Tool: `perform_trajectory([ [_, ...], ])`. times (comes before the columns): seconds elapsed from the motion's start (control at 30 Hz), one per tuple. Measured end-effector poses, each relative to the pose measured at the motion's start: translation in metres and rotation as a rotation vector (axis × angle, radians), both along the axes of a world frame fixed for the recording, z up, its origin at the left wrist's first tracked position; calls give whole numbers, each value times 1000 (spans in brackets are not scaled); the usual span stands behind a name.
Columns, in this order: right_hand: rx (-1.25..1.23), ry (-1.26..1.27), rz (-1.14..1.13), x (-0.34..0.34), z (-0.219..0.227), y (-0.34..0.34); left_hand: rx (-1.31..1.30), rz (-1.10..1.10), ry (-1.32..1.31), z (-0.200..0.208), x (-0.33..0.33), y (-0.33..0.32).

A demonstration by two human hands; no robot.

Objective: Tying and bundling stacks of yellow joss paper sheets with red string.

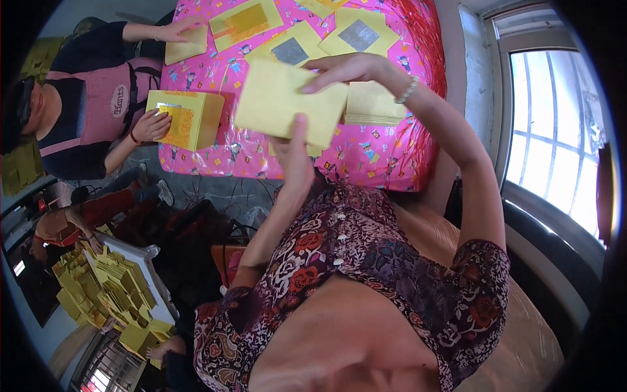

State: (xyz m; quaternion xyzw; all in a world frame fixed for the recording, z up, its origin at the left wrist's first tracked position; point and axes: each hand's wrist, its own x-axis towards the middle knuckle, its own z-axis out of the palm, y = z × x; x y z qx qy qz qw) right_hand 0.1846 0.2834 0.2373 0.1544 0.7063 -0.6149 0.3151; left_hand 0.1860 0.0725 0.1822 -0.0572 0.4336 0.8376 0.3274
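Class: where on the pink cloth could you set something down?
In front of the right stack, left of the red strands; also a narrow strip between the left stack and held paper. Yellow sheets crowd the far side.

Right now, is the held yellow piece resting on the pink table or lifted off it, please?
The held yellow piece appears lifted: the left hand has its thumb on top, fingers underneath.

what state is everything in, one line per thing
Yellow rectangular paper piece, held up
Left hand, closed on it
Right hand, touching it, grip unclear
Yellow rectangular paper stack, piled
Yellow paper pieces with silver squares, lying flat
Pink printed table cover, spread out
Long thin red strands, bunched loosely
Barred window, brightly lit
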Motion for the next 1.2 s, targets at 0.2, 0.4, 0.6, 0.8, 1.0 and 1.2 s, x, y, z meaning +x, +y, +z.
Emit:
perform_trajectory([
  [0.2,-85,-7,-136,62,16,45,56,-216,-109,21,41,45],
  [0.4,-31,-96,-248,99,8,93,217,-404,-126,2,84,49],
  [0.6,-1,-235,-219,99,-30,126,-147,-487,-629,-89,92,46],
  [0.8,-41,-289,-165,89,-52,129,-256,-390,-702,-106,88,73],
  [1.0,-78,-328,-111,82,-61,123,-358,-320,-681,-132,99,85],
  [1.2,-73,-360,-84,72,-65,116,-413,-311,-608,-130,99,79],
])
